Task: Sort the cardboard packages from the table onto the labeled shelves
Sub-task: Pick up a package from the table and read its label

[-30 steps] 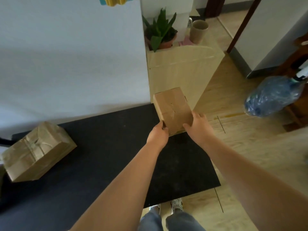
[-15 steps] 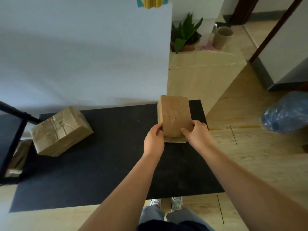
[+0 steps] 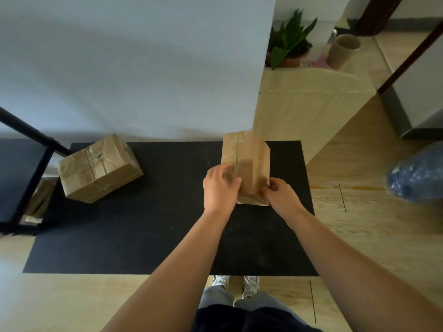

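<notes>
**Tall package turned upright between both hands**

The left hand (image 3: 221,188) and right hand (image 3: 281,196) curl their fingers around the brown taped package (image 3: 245,164), gripping its lower end, centre-right of frame above the black table (image 3: 148,236). Compared with 0.5 s ago, it stands more upright. A crumpled second package (image 3: 99,167) lies at left, near the black shelf frame (image 3: 31,185).

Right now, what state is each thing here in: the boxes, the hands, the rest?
Held box: taped shut, gripped at its near end by both hands, above the black table.
Second box: crumpled, taped shut, resting on the table, untouched.
Left hand: closed on the held box.
Right hand: closed on the held box.
Shelf: at left, a package partly visible inside.
Plant: upright in its pot.
Cup: upright.
</notes>
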A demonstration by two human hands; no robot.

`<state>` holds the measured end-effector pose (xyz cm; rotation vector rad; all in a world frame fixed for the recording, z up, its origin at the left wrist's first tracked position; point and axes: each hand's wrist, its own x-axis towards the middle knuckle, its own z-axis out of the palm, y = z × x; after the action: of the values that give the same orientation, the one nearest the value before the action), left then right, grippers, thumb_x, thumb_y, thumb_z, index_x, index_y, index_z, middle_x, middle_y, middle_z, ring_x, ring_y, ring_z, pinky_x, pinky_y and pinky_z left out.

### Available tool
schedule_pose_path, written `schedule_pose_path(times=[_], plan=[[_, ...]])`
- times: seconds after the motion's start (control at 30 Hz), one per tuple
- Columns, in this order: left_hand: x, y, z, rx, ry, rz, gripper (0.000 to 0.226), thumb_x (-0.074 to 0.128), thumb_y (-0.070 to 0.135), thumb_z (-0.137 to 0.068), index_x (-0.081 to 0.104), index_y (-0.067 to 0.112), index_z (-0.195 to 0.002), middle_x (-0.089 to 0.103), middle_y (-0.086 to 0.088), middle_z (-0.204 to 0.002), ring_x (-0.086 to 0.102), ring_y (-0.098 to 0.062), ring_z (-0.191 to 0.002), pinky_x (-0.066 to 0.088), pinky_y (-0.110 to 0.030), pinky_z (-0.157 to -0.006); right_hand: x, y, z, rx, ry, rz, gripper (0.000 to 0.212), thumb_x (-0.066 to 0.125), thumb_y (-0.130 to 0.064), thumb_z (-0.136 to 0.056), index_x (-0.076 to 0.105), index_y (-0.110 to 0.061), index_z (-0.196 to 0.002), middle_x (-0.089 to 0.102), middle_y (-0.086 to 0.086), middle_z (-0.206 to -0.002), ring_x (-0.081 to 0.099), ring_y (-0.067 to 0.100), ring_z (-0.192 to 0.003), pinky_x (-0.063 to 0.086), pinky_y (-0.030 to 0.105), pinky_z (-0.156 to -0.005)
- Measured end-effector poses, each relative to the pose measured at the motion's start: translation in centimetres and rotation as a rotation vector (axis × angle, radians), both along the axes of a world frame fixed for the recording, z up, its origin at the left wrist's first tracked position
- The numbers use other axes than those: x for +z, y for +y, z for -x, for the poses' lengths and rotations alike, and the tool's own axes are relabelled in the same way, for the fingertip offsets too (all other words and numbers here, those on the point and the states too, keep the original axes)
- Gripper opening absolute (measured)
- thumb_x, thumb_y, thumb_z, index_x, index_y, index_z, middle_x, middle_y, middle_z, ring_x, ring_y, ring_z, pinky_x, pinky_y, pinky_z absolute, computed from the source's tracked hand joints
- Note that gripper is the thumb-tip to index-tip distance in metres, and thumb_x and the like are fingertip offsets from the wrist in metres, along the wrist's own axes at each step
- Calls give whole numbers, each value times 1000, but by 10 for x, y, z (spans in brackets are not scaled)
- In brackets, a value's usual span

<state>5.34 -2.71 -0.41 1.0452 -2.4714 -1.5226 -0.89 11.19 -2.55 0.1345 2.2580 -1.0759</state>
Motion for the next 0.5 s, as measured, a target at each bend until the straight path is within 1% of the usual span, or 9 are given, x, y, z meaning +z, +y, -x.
schedule_pose_path(times=[0.1, 0.17, 0.23, 0.27, 0.37, 0.5], plan=[[-3, -1, 5, 4, -82, -120, 58, 67, 27, -94, 45, 21, -147, 50, -1, -146, 51, -20, -131, 46, -28, -93, 8, 1, 0, -42, 67, 22, 46, 52, -29, -100, 48, -17, -145, 60, 6, -134, 59, 23, -118, 42, 27, -80], [-6, 1, 6, 23, -79, -191, 61, 65, 27, -96, 39, 20, -150, 51, -1, -146, 53, -20, -130, 44, -26, -89, 11, 1, -1, -61, 114, 43, 43, 50, -31, -102, 50, -18, -143, 60, 4, -134, 58, 17, -112, 42, 21, -75], [-6, 2, 7, 74, -77, -245, 60, 60, 23, -99, 35, 18, -153, 53, -1, -146, 54, -20, -130, 44, -26, -89, 15, 1, -2, -68, 181, 25, 40, 47, -30, -103, 52, -18, -141, 61, 2, -131, 56, 11, -105, 40, 17, -68], [-7, 2, 7, 69, -92, -238, 57, 58, 22, -100, 37, 18, -153, 55, -1, -144, 56, -20, -127, 45, -26, -90, 16, 2, -2, -73, 201, 12, 39, 45, -30, -104, 53, -18, -140, 62, 2, -131, 56, 12, -106, 41, 18, -70], [-13, 2, 5, -24, -128, -188, 43, 54, 21, -101, 53, 16, -145, 64, -2, -136, 62, -19, -120, 51, -30, -93, 17, 7, -6, -73, 223, -16, 40, 48, -31, -103, 54, -17, -140, 62, 2, -132, 59, 18, -117, 42, 23, -81], [-13, 6, 3, -36, -122, -216, 36, 52, 17, -101, 63, 18, -136, 70, 0, -125, 65, -18, -114, 50, -28, -86, 17, 13, -10, -80, 213, -80, 41, 49, -26, -103, 51, -15, -143, 62, 5, -132, 60, 22, -118, 42, 25, -80]])
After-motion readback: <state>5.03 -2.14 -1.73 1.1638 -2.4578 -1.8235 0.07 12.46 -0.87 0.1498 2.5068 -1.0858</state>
